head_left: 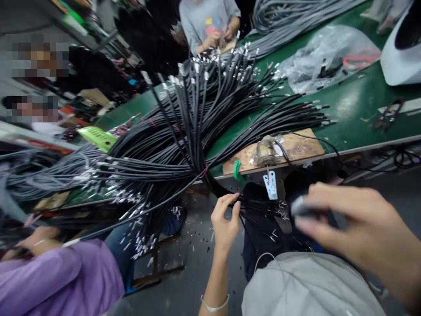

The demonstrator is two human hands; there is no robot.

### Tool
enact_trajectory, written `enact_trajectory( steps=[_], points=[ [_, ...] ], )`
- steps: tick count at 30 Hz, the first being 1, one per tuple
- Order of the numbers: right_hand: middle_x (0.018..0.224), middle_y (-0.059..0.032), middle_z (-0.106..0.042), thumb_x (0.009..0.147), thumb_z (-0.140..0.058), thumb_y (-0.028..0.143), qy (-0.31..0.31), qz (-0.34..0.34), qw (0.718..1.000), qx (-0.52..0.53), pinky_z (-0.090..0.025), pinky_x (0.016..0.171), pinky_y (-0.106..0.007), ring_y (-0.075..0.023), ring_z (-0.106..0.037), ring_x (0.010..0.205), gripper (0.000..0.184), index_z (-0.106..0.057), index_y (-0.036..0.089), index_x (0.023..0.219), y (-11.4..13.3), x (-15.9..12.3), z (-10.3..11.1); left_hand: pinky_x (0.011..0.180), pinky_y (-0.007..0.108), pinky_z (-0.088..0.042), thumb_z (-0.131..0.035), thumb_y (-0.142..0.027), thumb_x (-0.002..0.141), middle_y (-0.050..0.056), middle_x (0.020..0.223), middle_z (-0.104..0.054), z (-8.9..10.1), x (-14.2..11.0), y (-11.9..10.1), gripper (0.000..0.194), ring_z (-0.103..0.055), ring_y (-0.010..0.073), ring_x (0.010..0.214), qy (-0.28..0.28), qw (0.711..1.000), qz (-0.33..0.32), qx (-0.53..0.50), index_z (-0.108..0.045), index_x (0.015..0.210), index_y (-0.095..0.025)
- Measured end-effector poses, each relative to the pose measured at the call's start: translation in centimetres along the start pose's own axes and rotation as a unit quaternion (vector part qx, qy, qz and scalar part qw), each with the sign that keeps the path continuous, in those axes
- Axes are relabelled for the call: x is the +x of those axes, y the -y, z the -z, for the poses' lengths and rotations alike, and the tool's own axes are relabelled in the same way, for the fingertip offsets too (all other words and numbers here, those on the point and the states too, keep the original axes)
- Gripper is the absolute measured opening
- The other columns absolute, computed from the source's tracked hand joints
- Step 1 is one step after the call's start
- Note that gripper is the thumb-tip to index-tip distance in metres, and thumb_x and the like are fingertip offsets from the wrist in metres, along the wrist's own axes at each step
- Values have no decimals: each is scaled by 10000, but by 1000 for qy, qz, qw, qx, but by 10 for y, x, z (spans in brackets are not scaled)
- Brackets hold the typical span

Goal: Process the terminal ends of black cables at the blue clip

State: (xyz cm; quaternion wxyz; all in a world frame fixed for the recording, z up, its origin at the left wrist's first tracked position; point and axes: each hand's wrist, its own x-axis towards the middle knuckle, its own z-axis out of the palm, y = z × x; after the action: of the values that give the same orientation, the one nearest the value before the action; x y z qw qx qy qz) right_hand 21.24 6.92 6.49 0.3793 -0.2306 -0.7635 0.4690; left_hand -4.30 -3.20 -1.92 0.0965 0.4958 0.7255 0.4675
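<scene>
My left hand (225,221) is at the front edge of the table, its thumb and index finger curled around black cables (255,205) that run over my lap. My right hand (358,219), smeared by motion, is raised to the right of them. Its thumb and index finger are closed on a dark and grey thing, too blurred to name. A large bundle of black cables (164,131) with silvery ends spreads across the table, tied with a red band (204,171). Between table and hands, a light-blue clothes peg (270,185) hangs from a small motor (265,151).
The motor sits on a wooden board (302,142) beside a green clip (238,171). On the green table (348,127) lie a plastic bag (329,57), pliers (390,112) and grey cables (279,26). A person in purple (66,276) sits left; another in grey (210,22) works opposite.
</scene>
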Motion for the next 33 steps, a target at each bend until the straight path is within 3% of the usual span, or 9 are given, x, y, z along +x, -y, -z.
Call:
enact_trajectory(
  steps=[3, 6, 9, 11, 13, 18, 22, 27, 33],
  points=[
    [882, -92, -691, 870, -609, 287, -79, 69, 963, -250, -475, 725, -395, -256, -626, 776, 131, -690, 198, 920, -16, 82, -2, 839, 350, -496, -657, -329, 830, 72, 971, -622, 5, 7, 12, 200, -613, 204, 918, -149, 987, 63, 15, -661, 954, -172],
    [960, -132, -678, 864, -597, 269, 22, 131, 918, -373, -464, 806, -405, -299, -600, 956, 223, -660, 123, 1020, -28, 135, -21, 920, 380, -460, -735, -372, 747, 113, 1107, -550, -1, 22, 29, 441, -555, 235, 1064, -259, 960, 105, 32, -544, 1079, -154],
    [1165, -171, -636, 832, -644, 283, 144, 176, 875, -428, -442, 834, -409, -330, -544, 1096, 423, -575, 95, 1205, -33, 168, -53, 900, 369, -471, -801, -368, 657, 132, 1134, -569, -14, 44, 45, 628, -577, 251, 1067, -252, 959, 132, 16, -494, 1158, -147],
    [1214, -187, -619, 844, -634, 299, 204, 177, 852, -448, -423, 841, -425, -343, -528, 1129, 463, -546, 99, 1252, -34, 184, -74, 789, 330, -506, -781, -337, 668, 72, 915, -643, -21, 57, 50, 461, -644, 222, 867, -224, 964, 144, -6, -571, 1033, -148],
    [1189, -190, -635, 869, -600, 310, 234, 161, 837, -468, -398, 851, -448, -351, -534, 1124, 425, -557, 105, 1240, -36, 197, -91, 639, 286, -504, -696, -329, 744, 5, 658, -605, -23, 65, 48, 218, -624, 175, 624, -212, 966, 147, -26, -611, 838, -152],
    [1050, -176, -689, 838, -584, 329, 264, 154, 815, -492, -348, 836, -453, -336, -621, 969, 368, -613, 110, 1133, -44, 222, -104, 500, 209, -423, -667, -363, 774, -41, 540, -503, -7, 65, 27, 230, -508, 104, 483, -261, 958, 113, -50, -588, 710, -157],
    [966, -162, -713, 736, -612, 230, 252, 167, 811, -502, -318, 817, -408, -321, -652, 918, 395, -626, 124, 1117, -47, 229, -89, 419, 184, -342, -670, -365, 783, -76, 508, -431, 21, 65, -5, 242, -417, 64, 414, -305, 945, 82, -82, -559, 727, -158],
    [960, -143, -735, 747, -588, 193, 191, 160, 820, -515, -328, 820, -374, -268, -660, 885, 252, -668, 120, 975, -38, 227, -44, 385, 177, -330, -687, -278, 750, -104, 479, -436, 88, 80, -54, 186, -400, 55, 374, -361, 921, 32, -142, -541, 789, -169],
    [888, -128, -731, 884, -511, 390, -23, 235, 793, -562, -369, 679, -335, -248, -678, 826, 357, -661, 72, 946, 64, 225, -10, 354, 176, -293, -631, -69, 652, -119, 471, -408, 162, 134, -115, 186, -357, 36, 330, -457, 858, -96, -216, -479, 679, -172]
  ],
)
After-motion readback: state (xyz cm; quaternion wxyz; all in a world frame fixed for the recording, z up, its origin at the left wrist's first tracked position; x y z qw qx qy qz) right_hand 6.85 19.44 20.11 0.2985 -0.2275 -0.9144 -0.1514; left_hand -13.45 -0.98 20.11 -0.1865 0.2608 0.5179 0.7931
